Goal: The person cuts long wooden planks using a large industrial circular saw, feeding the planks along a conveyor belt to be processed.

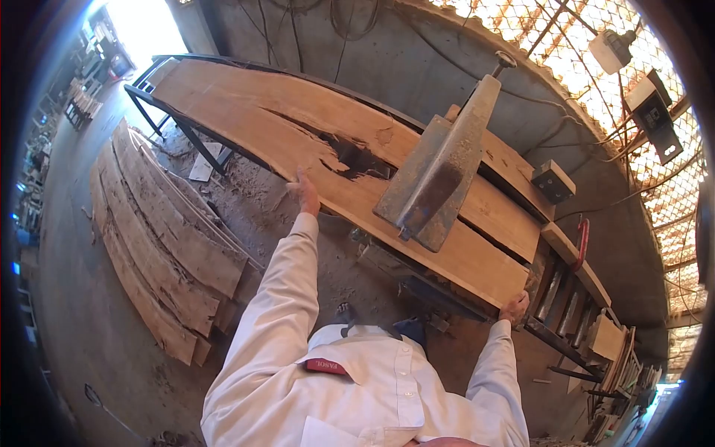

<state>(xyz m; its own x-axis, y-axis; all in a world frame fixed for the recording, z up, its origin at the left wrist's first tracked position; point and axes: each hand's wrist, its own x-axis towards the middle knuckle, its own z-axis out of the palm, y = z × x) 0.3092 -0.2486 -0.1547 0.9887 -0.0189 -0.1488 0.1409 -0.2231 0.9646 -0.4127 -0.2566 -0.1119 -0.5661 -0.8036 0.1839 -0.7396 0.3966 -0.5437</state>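
A long wooden slab (246, 130) with a ragged split and dark hole near its middle lies on a metal-framed table. Over its right part stands a rusty metal machine arm (447, 171). My left hand (305, 192) grips the slab's near edge, left of the machine, with its fingers partly hidden. My right hand (514, 307) closes on the slab's near right corner. To the right of the machine, cuts or gaps separate the slab into strips.
Rough boards (156, 246) are stacked on the floor at the left. A roller frame (570, 309) with a red clamp (583, 242) extends to the right. Behind are a wall, hanging cables and a switch box (553, 181). Wood pieces (607, 339) stand at the far right.
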